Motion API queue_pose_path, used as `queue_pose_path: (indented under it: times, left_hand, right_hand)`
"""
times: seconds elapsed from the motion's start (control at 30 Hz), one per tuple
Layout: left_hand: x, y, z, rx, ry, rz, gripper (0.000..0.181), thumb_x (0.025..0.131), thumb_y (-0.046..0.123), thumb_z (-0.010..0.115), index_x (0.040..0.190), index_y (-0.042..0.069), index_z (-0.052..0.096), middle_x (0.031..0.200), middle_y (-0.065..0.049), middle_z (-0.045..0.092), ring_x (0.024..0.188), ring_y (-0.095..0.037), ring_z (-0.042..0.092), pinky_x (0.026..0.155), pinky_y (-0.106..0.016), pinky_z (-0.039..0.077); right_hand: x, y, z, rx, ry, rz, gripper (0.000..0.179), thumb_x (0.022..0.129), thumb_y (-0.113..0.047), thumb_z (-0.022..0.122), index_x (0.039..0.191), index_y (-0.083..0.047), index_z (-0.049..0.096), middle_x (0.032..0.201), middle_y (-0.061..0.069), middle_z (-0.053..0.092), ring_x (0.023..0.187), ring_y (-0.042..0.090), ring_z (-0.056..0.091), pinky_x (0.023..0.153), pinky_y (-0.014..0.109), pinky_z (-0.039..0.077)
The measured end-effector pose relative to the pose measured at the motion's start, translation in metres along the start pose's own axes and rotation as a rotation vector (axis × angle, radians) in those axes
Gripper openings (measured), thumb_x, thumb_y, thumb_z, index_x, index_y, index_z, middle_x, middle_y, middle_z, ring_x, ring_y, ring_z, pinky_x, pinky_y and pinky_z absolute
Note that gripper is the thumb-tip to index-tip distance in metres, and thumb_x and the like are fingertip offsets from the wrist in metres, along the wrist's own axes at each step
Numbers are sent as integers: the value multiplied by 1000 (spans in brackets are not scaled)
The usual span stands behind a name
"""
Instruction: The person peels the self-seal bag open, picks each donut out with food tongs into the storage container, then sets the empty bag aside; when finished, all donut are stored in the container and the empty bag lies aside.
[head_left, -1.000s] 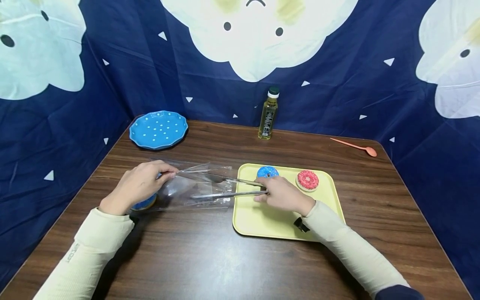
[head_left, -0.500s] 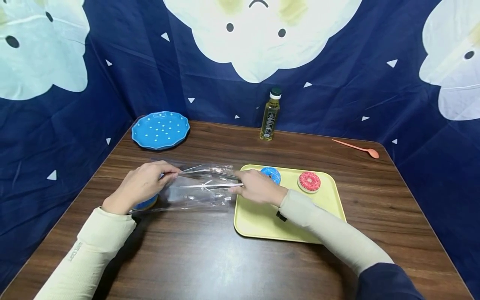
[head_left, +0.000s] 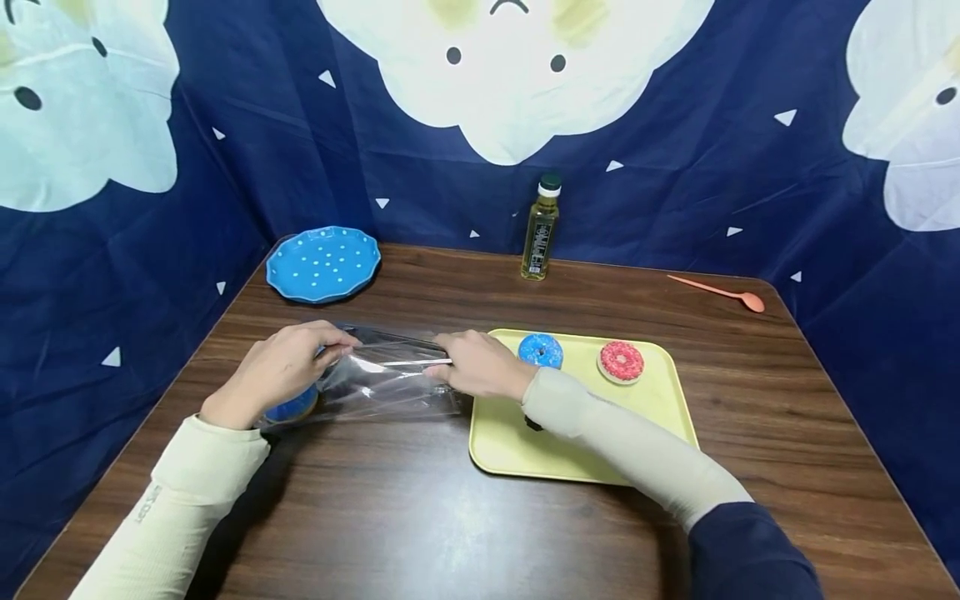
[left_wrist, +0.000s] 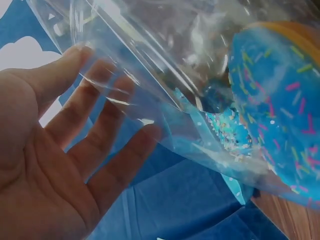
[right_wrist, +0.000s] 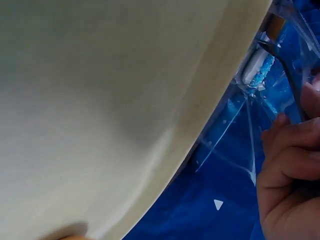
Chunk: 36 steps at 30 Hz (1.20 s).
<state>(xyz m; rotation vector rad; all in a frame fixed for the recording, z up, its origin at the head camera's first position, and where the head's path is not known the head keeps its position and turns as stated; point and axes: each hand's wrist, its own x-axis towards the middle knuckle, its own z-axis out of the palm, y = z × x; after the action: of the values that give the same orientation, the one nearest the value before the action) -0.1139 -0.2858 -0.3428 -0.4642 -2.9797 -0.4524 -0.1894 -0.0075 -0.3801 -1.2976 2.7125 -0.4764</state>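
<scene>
My left hand [head_left: 281,367] pinches the edge of a clear plastic bag [head_left: 397,400] between thumb and fingers, lifting its upper layer. Metal tongs [head_left: 417,362] are gripped by my right hand [head_left: 480,364] at the bag's right end, their arms reaching left into it. In the left wrist view a blue-iced donut with coloured sprinkles [left_wrist: 280,110] shows through the film, beside a light-blue donut with pale sprinkles [left_wrist: 230,131]. The right wrist view shows the tongs [right_wrist: 289,75] right by a blue-sprinkled donut [right_wrist: 261,70]. My left hand partly hides the bagged donuts in the head view.
A yellow tray [head_left: 555,458] lies under my right forearm, bearing a blue donut [head_left: 528,350] and a red donut [head_left: 611,368]. Behind stand a scalloped blue dotted plate [head_left: 322,265] and an oil bottle [head_left: 539,237]. An orange spoon [head_left: 750,302] lies at the back right.
My right hand has moved left from over the tray to the bag's end, taking the tongs deeper inside. The tongs' arms are closer together. My left hand keeps its pinch.
</scene>
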Motion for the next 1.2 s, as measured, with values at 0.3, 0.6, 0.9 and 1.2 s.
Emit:
queue_pose_path:
  times: [0.3,0.6,0.9,1.2]
  left_hand:
    - [-2,-2,0,2,10,1,19,101,19,64,114,12,76,108,-7,72,91,-25,68,70,-48,54]
    - [-2,-5,0,7,15,-22,18,101,20,65,112,12,76,106,-5,72,93,-25,68,73,-51,55]
    - [-4,-6,-1,-2,19,-13,20,99,19,66,115,10,76,108,-8,73,92,-25,69,72,-50,56]
    - [-3,-5,-1,-35,19,6,20,99,18,66,116,11,75,111,-9,72,99,-28,68,77,-53,55]
  right_hand:
    - [5,-4,4,-6,34,16,52,100,-44,60,138,-7,60,123,8,69,109,27,67,91,41,53]
    - [-21,4,-5,11,72,-23,53,99,-42,64,134,-3,62,117,14,71,91,27,72,79,41,56]
    - [-52,14,-13,34,95,34,51,96,-40,69,133,-5,63,112,12,72,92,26,71,72,43,56]
    - [-32,8,-7,29,36,18,58,99,-47,61,137,-3,59,123,14,69,104,29,69,86,43,54]
